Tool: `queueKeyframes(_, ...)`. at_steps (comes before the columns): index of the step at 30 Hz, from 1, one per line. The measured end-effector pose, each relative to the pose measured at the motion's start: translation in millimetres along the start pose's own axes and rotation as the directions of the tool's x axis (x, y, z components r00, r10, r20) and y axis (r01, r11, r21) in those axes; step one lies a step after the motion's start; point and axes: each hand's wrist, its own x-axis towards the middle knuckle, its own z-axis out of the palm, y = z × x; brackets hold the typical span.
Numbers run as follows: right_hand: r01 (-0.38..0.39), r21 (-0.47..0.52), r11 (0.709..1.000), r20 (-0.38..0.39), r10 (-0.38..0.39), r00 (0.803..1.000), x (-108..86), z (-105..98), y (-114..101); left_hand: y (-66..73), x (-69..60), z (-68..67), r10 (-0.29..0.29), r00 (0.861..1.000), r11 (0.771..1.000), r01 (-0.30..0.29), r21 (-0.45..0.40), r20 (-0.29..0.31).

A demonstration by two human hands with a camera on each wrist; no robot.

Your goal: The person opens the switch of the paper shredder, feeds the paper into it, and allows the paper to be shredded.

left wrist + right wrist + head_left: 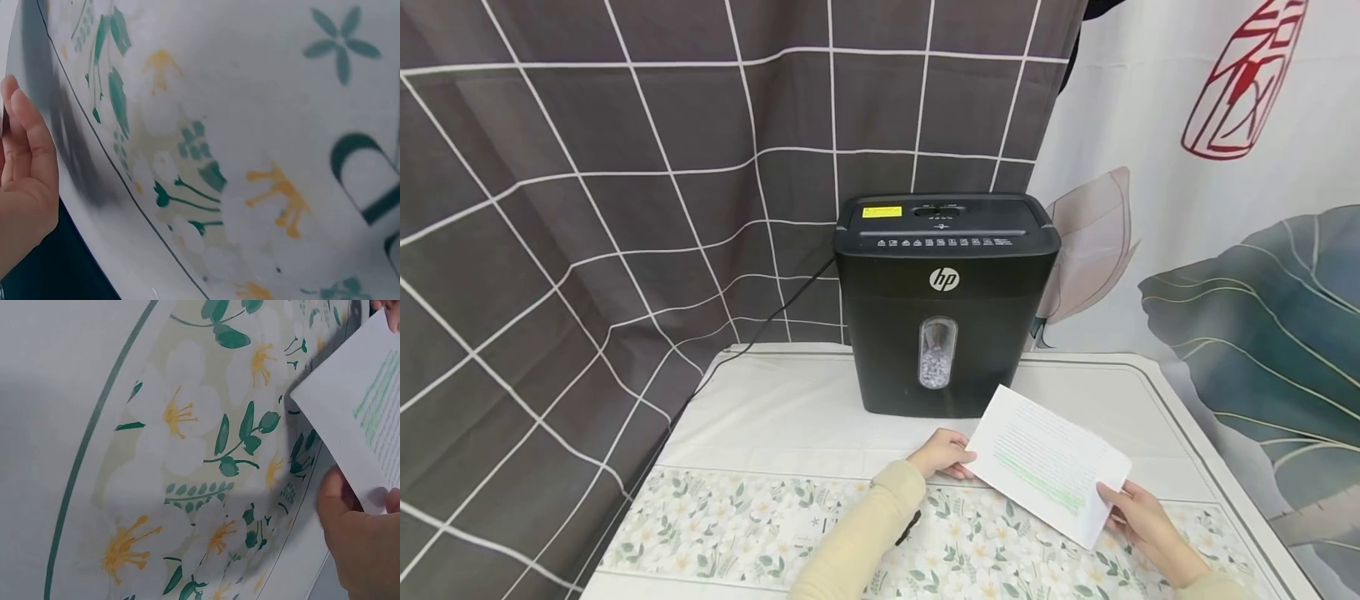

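A white sheet of paper point(1048, 458), printed with text and marked with green highlighter lines, is held tilted above the table in front of the shredder. My left hand point(943, 454) pinches its left edge, thumb on top. At the opposite end my right hand point(1138, 521) grips the right edge, its thumb over the printed face. Behind the paper stands a black HP paper shredder point(891, 333), whose small window shows white shreds. In the right wrist view, the paper point(350, 406) slants above the flowered cloth beside the right hand point(365, 537). Only part of the left hand point(28, 169) shows in the left wrist view.
The white table point(760, 408) carries a floral strip point(722, 525) along its front. A black power cord point(767, 321) runs from the shredder down the table's left side. A grey checked curtain point(692, 125) and a white leaf-patterned curtain point(1127, 275) hang behind.
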Motion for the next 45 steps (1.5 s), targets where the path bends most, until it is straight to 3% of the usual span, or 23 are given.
queueKeyframes(5,0.074,-0.031,0.997,-0.027,-0.075,0.997,1.3,6,-4,-2.8,-2.5,-7.1,-0.002,1.000,1.000,0.001,0.015,0.021)
queueKeyframes(12,0.133,-0.236,0.963,-0.112,-0.163,0.980,-0.1,19,-12,-3.8,-8.6,-16.7,0.038,0.999,0.993,-0.040,0.108,0.021)
queueKeyframes(18,0.234,-0.268,0.935,-0.078,-0.263,0.962,15.6,25,-7,-2.7,-15.4,-26.3,0.072,0.997,0.988,-0.072,0.134,0.010)
queueKeyframes(24,0.293,-0.330,0.897,-0.045,-0.325,0.945,0.9,39,-28,-2.4,-16.5,-36.0,0.097,0.995,0.977,-0.093,0.192,-0.008)
queueKeyframes(28,0.368,-0.305,0.878,-0.028,-0.395,0.918,4.5,43,-32,0.6,-19.9,-45.3,0.152,0.988,0.969,-0.149,0.199,-0.003)
queueKeyframes(31,0.383,-0.299,0.874,-0.022,-0.408,0.913,7.6,47,-37,3.4,-25.4,-53.7,0.225,0.974,0.950,-0.218,0.222,-0.003)
queueKeyframes(34,0.436,-0.260,0.862,-0.013,-0.455,0.891,17.3,46,-33,5.1,-31.1,-61.9,0.276,0.961,0.930,-0.264,0.255,-0.012)
queueKeyframes(38,0.507,-0.245,0.827,-0.054,-0.533,0.844,24.8,50,-32,7.3,-37.4,-71.6,0.291,0.956,0.917,-0.270,0.292,-0.031)
queueKeyframes(44,0.476,-0.397,0.785,-0.127,-0.560,0.818,3.2,68,-66,11.3,-46.3,-85.5,0.301,0.952,0.913,-0.268,0.307,-0.065)
queueKeyframes(45,0.485,-0.413,0.771,-0.133,-0.578,0.805,1.4,71,-72,11.7,-47.7,-87.5,0.308,0.949,0.912,-0.273,0.306,-0.070)
